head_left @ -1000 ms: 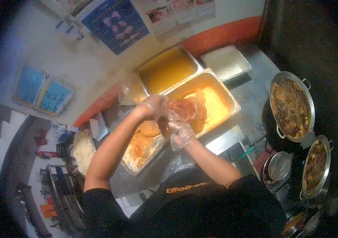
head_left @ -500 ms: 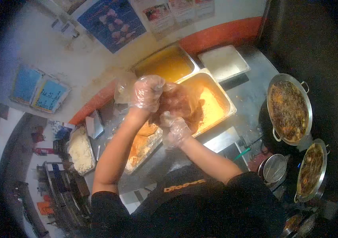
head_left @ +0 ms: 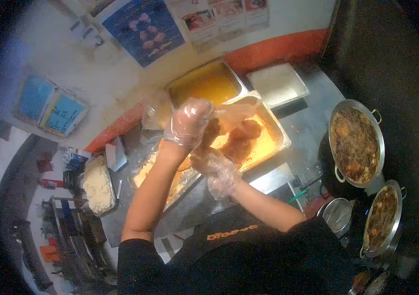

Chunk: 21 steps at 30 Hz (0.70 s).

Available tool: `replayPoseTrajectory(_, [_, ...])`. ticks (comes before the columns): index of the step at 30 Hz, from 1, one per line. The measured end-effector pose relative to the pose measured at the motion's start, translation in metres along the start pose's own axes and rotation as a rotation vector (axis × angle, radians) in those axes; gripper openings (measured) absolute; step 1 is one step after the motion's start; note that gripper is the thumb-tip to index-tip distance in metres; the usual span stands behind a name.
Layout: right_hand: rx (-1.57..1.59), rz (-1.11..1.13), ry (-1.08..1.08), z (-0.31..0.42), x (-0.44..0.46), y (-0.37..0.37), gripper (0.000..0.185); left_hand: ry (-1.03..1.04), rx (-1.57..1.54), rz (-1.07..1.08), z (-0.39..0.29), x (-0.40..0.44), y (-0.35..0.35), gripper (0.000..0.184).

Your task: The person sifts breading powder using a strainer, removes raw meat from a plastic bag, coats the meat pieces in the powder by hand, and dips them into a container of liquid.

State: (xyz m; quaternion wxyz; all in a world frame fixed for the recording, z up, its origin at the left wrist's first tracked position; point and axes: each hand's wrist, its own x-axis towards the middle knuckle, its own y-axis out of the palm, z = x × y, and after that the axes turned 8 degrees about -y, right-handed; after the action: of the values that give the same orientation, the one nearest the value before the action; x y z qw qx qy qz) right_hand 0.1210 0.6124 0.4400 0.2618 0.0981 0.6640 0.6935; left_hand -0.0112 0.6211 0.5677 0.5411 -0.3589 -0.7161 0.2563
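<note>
Both my hands wear clear plastic gloves. My left hand [head_left: 189, 120] is closed in a fist on a clear plastic bag [head_left: 236, 113], raised above the metal pans. Lower and nearer my body, my right hand [head_left: 219, 172] grips the lower part of the same bag; its fingertips are partly hidden. Reddish-brown meat [head_left: 243, 140] lies below the bag, in a steel pan [head_left: 282, 132] with yellow-orange contents. Whether some meat is still inside the bag is unclear. Left of my right hand, a tray [head_left: 189, 186] with crumb-coated pieces is partly covered by my left forearm.
Behind stands a pan of amber liquid [head_left: 202, 86], with a pan of whitish contents [head_left: 279, 84] to its right. A tray of white flour-like stuff [head_left: 98, 186] sits at left. On the right are two round frying pans [head_left: 357, 142] [head_left: 384, 219] and a sieve [head_left: 337, 215].
The reddish meat has slid down and right into the yellow pan, and the bag looks flatter. My left hand has shifted slightly right; my right hand is a little lower. The view tilted slightly.
</note>
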Motion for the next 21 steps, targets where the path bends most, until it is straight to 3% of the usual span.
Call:
replayPoseTrajectory(2, [-0.069,0.009,-0.014,-0.007,-0.002,-0.011,0.035,-0.003,-0.054,0.072,0.002,-0.007,0.008,0.011])
replayPoseTrajectory(4, [0.108,0.078,-0.107,-0.017,0.013,-0.043,0.022,0.015,-0.103,0.133,0.007,-0.001,0.008,0.012])
replayPoseTrajectory(6, [0.112,0.019,-0.101,-0.004,-0.005,-0.004,0.019,-0.151,-0.133,0.258,0.006,0.003,0.003,0.013])
replayPoseTrajectory(8, [0.12,-0.039,-0.109,0.0,-0.002,-0.003,0.017,-0.105,-0.175,0.165,0.017,0.0,0.011,0.014])
replayPoseTrajectory(9, [-0.58,-0.006,-0.251,-0.005,0.011,-0.029,0.018,-0.173,-0.173,0.259,0.015,0.002,0.003,0.014])
replayPoseTrajectory(10, [-0.464,-0.07,-0.181,-0.001,0.001,-0.005,0.017,-0.241,-0.169,0.352,0.013,0.002,-0.002,0.015])
replayPoseTrajectory(12, [-0.346,-0.145,-0.119,0.002,-0.007,0.017,0.016,-0.186,-0.142,0.273,0.015,-0.006,-0.007,0.018])
replayPoseTrajectory(15, [-0.344,-0.084,-0.134,-0.004,-0.007,0.006,0.011,-0.464,-0.306,0.26,0.022,-0.023,-0.018,0.023])
replayPoseTrajectory(16, [-0.326,-0.096,-0.11,-0.005,-0.009,0.006,0.011,-0.464,-0.306,0.264,0.023,-0.03,-0.022,0.023])
replayPoseTrajectory(18, [-0.309,-0.111,-0.088,-0.006,-0.009,-0.001,0.012,-0.293,-0.179,0.031,0.022,-0.044,-0.028,0.013])
replayPoseTrajectory(19, [-0.212,-0.096,-0.079,-0.007,-0.006,-0.016,0.014,-0.662,-0.49,0.101,0.025,-0.058,-0.031,0.018])
replayPoseTrajectory(21, [-0.117,-0.081,-0.071,-0.003,-0.006,-0.021,0.016,-0.622,-0.43,0.073,0.036,-0.085,-0.042,0.019])
